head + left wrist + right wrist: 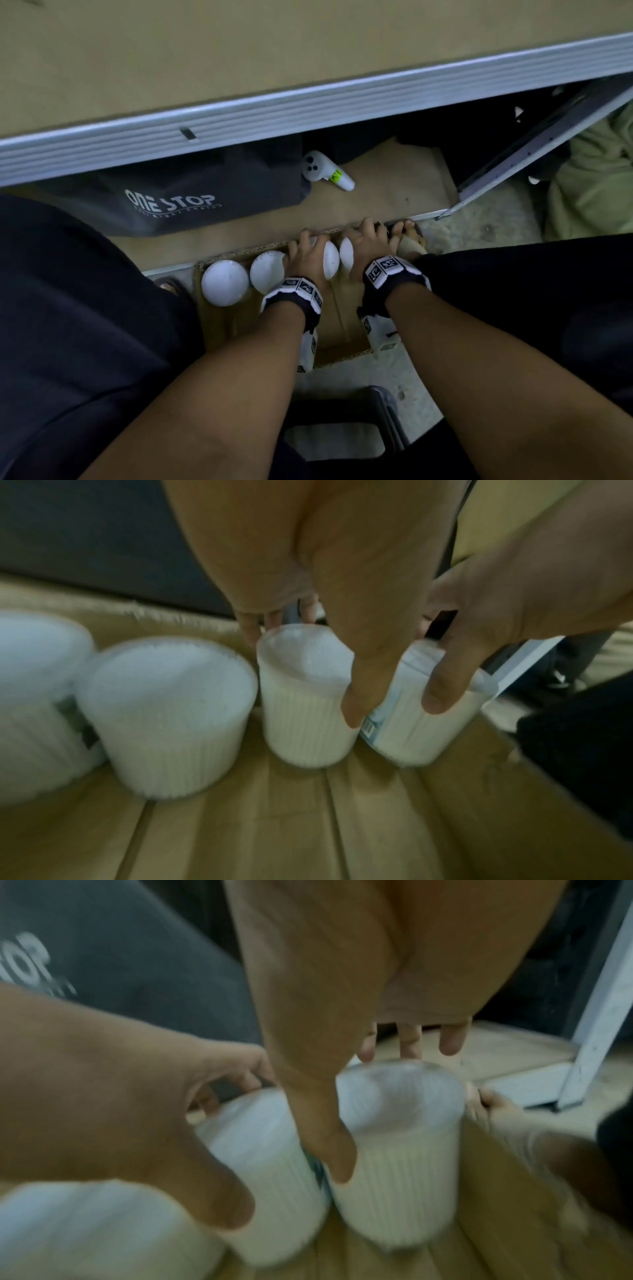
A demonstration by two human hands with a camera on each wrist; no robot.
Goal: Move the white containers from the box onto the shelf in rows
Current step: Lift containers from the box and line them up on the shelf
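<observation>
An open cardboard box [342,329] sits on the floor between my legs. Several white ribbed containers stand in a row along its far wall. My left hand [305,257] grips the third container [301,696], thumb on the near side and fingers [274,620] behind it. My right hand [366,246] grips the rightmost container [400,1164] the same way, thumb [335,1150] in front. Two more containers [225,282] [268,270] stand untouched to the left. The shelf [274,113] with its grey metal edge lies ahead, above a lower board [394,185].
On the lower board lie a dark bag [191,195] printed ONE STOP and a white controller [325,171]. A grey shelf upright [534,150] slants at right, with green cloth [596,178] beyond. A sandalled foot [409,236] touches the box's right corner.
</observation>
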